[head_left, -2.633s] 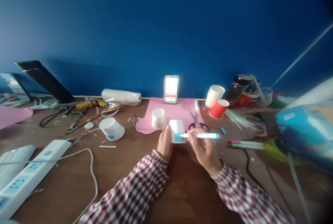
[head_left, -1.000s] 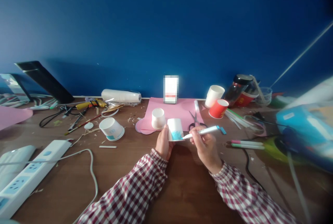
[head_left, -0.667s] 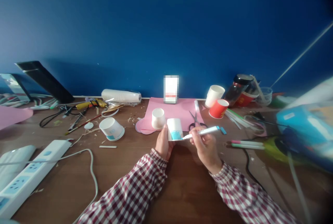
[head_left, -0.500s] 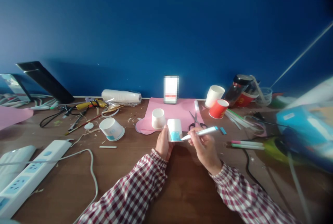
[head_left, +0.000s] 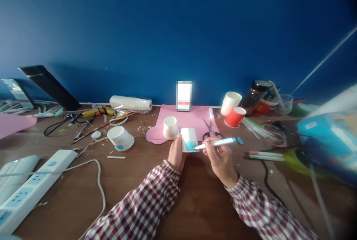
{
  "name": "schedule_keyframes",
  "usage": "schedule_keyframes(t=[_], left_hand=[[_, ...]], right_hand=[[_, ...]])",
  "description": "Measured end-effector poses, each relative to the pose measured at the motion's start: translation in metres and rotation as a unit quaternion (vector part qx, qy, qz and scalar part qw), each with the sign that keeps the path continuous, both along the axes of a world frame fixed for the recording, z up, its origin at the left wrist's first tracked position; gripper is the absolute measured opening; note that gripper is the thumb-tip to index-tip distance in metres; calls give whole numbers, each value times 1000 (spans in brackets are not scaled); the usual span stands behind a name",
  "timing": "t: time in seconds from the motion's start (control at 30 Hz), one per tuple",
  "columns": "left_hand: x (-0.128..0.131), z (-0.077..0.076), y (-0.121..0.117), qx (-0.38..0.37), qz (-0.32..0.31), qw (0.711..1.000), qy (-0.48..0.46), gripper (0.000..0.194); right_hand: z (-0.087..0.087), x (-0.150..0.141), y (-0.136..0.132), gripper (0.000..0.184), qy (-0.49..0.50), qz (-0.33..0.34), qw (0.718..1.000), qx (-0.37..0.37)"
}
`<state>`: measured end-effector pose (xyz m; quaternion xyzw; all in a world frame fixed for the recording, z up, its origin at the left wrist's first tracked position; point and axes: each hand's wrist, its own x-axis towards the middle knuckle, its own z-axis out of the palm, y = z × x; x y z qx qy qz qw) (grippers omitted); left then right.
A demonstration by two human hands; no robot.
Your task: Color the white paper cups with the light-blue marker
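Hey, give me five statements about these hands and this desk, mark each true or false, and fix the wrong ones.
1. The left hand holds a white cup. True.
2. The right hand holds scissors. False: it holds a marker.
3. A blue patch shows on that cup. True.
4. The power strip lies right of both hands. False: it lies to their left.
5. The wall is yellow. False: it is blue.

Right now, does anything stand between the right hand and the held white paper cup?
Only the slim white-and-blue marker in the right hand, its tip at the blue patch on the cup. Nothing else visible intervenes.
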<state>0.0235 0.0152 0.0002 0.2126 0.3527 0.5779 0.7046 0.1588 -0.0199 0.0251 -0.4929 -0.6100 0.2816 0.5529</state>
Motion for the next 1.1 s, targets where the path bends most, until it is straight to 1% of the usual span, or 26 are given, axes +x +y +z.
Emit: schedule_keyframes(t=[0.07,0.23,0.43,0.6,0.7,0.8,0.93,1.1], left_hand=[[0,0,0,-9,2,1000,-2,43],[0,-1,0,9,-1,1000,-6,43],[-1,-1,1,-7,3,1000,-20,38],[-1,1,2,-21,10,999,-32,36],[-1,2,1,-19,0,999,-29,36],[-1,1,1,-13,-10,999,-30,37],[-2,-1,1,-9,-6,999,-31,39],[-2,0,2,-14,-17,1000,-21,39]], right_hand=[[1,1,1,31,3,-6,1000,1],[0,-1,0,29,-2,42,999,-4],[-3,-2,1,30,27,11,999,-17],[-3,0,3,32,16,16,1000,-14],[-2,-1,3,29,27,10,1000,-10],[-1,-2,2,28,36,11,999,-11],[0,-3,2,29,24,26,999,-14],[0,-2,2,28,33,10,999,-10]])
